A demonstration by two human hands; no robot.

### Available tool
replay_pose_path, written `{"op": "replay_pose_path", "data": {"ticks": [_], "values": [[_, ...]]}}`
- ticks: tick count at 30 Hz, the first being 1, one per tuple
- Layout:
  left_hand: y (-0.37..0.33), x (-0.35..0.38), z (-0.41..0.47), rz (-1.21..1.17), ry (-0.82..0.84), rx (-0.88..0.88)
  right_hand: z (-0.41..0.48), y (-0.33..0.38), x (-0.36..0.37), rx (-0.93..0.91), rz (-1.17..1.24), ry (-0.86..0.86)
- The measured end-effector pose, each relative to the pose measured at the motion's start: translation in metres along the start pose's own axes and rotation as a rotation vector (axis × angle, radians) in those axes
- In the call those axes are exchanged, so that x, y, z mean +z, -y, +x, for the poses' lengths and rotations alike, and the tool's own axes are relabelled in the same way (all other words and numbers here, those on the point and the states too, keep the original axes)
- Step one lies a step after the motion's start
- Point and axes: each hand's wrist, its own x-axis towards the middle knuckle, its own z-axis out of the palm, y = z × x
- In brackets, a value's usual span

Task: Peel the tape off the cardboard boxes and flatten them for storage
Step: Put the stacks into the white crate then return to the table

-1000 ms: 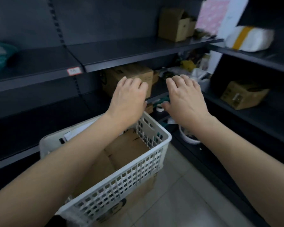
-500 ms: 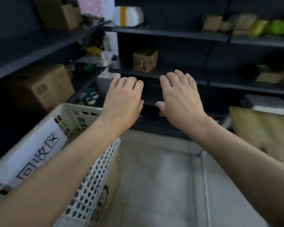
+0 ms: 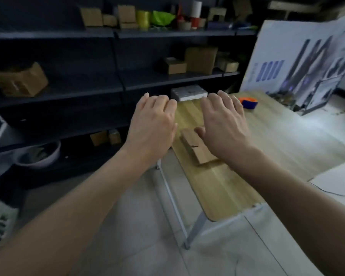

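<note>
My left hand (image 3: 151,126) and right hand (image 3: 225,126) hovered palm-down, fingers (image 3: 161,102) relaxed, nearly straight, holding nothing. The small brown cardboard box (image 3: 195,151) lay on the pale wooden counter (image 3: 217,188), partly beneath my right hand; whether I touched it, I could not tell. An orange-and-blue round object (image 3: 248,102) sat farther back.

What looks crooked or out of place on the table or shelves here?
Only mildly. The cardboard box on the left shelf sits tipped instead of flat. The small box on the table lies slanted to the table's edge, partly hidden by the right hand. Nothing looks spilled.
</note>
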Motion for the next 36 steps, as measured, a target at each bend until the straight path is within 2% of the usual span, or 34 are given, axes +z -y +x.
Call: {"op": "replay_pose_path", "data": {"ticks": [6,11,17,21,25,33,36], "values": [[-0.134,0.07,0.065,-0.082,0.086,0.047,-0.017,-0.16,0.027,0.144,-0.004,0.109],[-0.169,0.123,0.079,-0.107,0.264,-0.056,-0.01,-0.221,0.065,0.116,0.054,0.209],[-0.159,0.182,0.081,-0.144,0.443,-0.243,0.014,-0.233,0.125,0.057,0.115,0.307],[-0.145,0.222,0.078,-0.29,0.594,-0.473,0.033,-0.241,0.162,0.056,0.143,0.399],[-0.127,0.263,0.079,-0.433,0.666,-0.675,0.059,-0.249,0.201,0.062,0.18,0.492],[-0.11,0.326,0.082,-0.508,0.741,-0.908,0.101,-0.248,0.304,0.164,0.403,0.772],[-0.105,0.351,0.081,-0.545,0.772,-1.002,0.116,-0.247,0.341,0.295,0.513,0.872]]}}
